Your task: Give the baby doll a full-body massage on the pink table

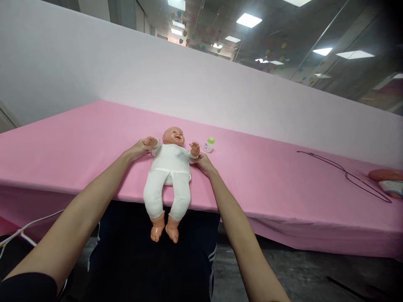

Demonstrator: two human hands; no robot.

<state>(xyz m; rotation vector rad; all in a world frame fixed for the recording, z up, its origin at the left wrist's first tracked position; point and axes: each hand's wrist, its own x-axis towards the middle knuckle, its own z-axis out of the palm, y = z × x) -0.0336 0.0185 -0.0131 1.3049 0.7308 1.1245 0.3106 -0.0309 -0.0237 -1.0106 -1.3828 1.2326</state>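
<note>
A baby doll (170, 167) in a white suit lies on its back at the near edge of a pink-covered table (78, 142), its legs hanging over the edge. My left hand (140, 148) grips the doll's arm on the left side. My right hand (203, 162) holds the doll's other arm at the sleeve. Both of the doll's hands are raised beside its head.
A small white bottle with a green cap (209, 144) stands just right of the doll's head. A thin black wire (346, 174) lies on the table to the right, near an orange and white object (388, 181) at the frame edge. A white partition (126, 75) backs the table.
</note>
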